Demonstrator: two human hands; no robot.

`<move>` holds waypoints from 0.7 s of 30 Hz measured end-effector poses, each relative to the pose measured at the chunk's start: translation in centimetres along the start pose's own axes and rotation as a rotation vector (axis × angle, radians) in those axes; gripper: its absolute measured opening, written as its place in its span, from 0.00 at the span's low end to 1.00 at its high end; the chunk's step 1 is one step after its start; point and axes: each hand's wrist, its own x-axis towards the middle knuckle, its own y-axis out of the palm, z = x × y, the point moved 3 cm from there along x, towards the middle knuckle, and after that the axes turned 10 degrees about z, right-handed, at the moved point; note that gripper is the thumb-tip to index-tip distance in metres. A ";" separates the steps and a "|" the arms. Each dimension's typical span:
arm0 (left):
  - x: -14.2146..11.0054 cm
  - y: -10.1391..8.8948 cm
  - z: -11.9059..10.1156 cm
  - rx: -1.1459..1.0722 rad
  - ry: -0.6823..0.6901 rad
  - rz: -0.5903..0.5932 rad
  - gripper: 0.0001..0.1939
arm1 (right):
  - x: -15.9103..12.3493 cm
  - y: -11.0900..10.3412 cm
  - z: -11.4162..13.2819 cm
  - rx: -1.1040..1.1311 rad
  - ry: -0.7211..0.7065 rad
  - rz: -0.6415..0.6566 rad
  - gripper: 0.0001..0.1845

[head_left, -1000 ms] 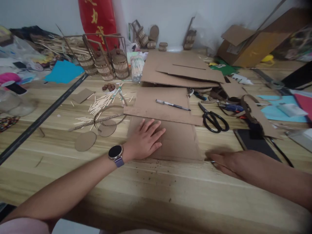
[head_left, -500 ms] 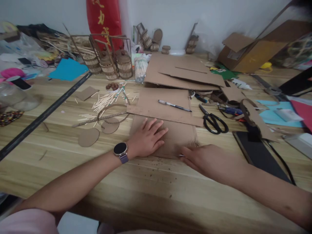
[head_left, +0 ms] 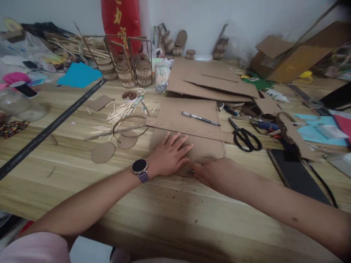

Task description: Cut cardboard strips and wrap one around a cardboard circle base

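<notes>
My left hand (head_left: 170, 155) lies flat with fingers spread on a piece of brown cardboard (head_left: 207, 146), near its front edge. Just to the right, my right hand (head_left: 212, 173) is closed around a slim metal-tipped tool. Only its small tip shows, at the cardboard's near edge; the rest is hidden in my fingers, so its kind is unclear. A cardboard strip (head_left: 189, 130) crosses the sheet beyond my hands. Behind the strip, a pen (head_left: 201, 118) rests on cardboard. Brown crumbs are scattered on the table before the near edge.
Black-handled scissors (head_left: 245, 135) lie right of the cardboard. Two cardboard discs (head_left: 103, 152), a curled strip and many small wooden sticks (head_left: 120, 112) are on the left. Stacked cardboard (head_left: 211, 80) and small lidded baskets (head_left: 144, 73) stand behind. A black tablet-like slab (head_left: 294, 177) lies right.
My right hand has moved left along the cardboard's near edge, closer to my left hand, with the metal tip. My left hand stays on the cardboard. The view has shifted slightly.
</notes>
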 end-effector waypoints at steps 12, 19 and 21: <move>0.1 -0.1 -0.1 0.001 0.000 0.014 0.25 | 0.4 0.7 0.0 -0.042 -0.014 -0.051 0.08; 0.0 -0.1 0.0 0.009 -0.003 0.026 0.25 | 0.9 0.7 0.5 -0.071 0.011 0.011 0.10; -0.1 -0.1 0.1 0.010 0.005 0.028 0.25 | 0.7 0.7 0.2 -0.050 0.022 0.009 0.10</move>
